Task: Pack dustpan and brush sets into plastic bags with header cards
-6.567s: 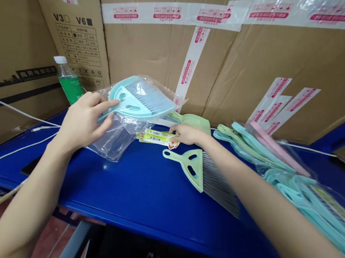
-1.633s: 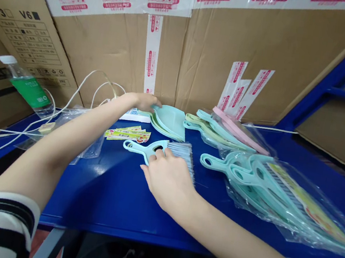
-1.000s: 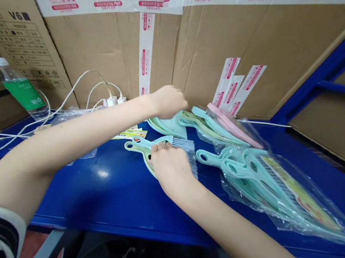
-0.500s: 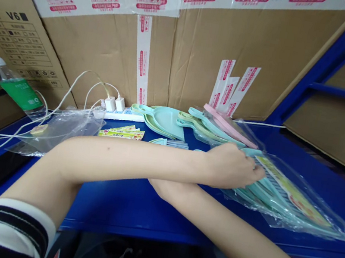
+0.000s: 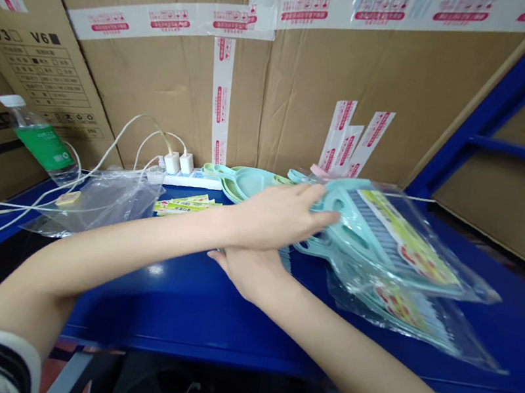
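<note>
From my head, the one camera looks forward and down across the blue tabletop [image 5: 183, 317], close above my left hand [image 5: 279, 216] and right hand [image 5: 247, 274], facing the taped cardboard [image 5: 125, 88] behind it.

The left arm [image 5: 135, 246] crosses over the right wrist [image 5: 277, 295], left hand [image 5: 278, 209] flat-fingered, right hand [image 5: 248, 272] palm-down.

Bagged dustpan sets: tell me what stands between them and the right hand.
Only the grey bristles of a brush lie in the gap, just past the right hand on the side toward the bagged dustpan sets. The left forearm passes above the right hand, and the left hand touches the bag.
</note>
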Tool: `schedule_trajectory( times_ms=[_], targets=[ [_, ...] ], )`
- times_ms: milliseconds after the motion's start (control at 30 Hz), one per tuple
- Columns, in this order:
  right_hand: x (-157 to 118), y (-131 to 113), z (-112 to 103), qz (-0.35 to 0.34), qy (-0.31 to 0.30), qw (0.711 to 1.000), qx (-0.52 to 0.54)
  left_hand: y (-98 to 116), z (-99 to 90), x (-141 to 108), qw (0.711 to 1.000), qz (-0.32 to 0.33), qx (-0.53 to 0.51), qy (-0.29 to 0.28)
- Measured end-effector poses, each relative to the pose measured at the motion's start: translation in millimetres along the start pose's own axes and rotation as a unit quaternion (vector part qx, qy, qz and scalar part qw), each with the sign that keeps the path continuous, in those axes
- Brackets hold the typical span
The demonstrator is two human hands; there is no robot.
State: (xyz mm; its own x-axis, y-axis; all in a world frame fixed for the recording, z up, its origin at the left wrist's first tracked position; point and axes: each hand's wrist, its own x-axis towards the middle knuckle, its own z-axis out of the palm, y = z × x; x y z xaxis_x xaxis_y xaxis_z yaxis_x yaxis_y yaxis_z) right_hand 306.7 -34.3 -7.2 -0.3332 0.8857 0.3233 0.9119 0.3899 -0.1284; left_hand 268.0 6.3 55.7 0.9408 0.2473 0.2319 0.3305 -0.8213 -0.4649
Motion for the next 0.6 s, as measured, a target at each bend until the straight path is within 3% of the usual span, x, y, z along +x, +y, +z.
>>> schedule_trajectory(
  times_ms=[100,167,233,300,367,433,500,600],
  targets=[
    [3.8,-8.5,-14.4,0.026,-0.106,0.992,-0.058,-23.4,0.3,-42.6,0.999,-0.039,0.016,0.023],
    [2.2,-12.3,-20.9,0.008,-0.116,0.989,-0.087,-34.8,1.7,-75.3,0.998,-0.058,0.031,0.017],
    [-2.5,-14.7,-25.0,-0.055,-0.103,0.989,-0.091,-42.8,3.5,-107.8,0.996,-0.085,0.033,0.012],
    [-8.1,-16.1,-28.9,-0.161,-0.106,0.980,-0.054,-48.6,5.6,-137.3,0.992,-0.121,0.028,0.014],
    [-11.8,-15.2,-34.7,-0.275,-0.114,0.955,0.024,-53.6,8.3,-162.2,0.989,-0.145,0.025,0.012],
    [-11.1,-9.7,-41.7,-0.331,-0.081,0.930,0.135,-58.0,11.6,-181.5,0.988,-0.152,0.025,0.022],
    [-4.5,1.6,-46.9,-0.274,0.017,0.932,0.238,-61.5,14.9,-195.4,0.986,-0.162,0.024,0.037],
    [13.7,25.0,-44.6,-0.053,0.156,0.959,0.231,-63.9,18.6,-207.0,0.984,-0.173,0.022,0.039]
  ],
)
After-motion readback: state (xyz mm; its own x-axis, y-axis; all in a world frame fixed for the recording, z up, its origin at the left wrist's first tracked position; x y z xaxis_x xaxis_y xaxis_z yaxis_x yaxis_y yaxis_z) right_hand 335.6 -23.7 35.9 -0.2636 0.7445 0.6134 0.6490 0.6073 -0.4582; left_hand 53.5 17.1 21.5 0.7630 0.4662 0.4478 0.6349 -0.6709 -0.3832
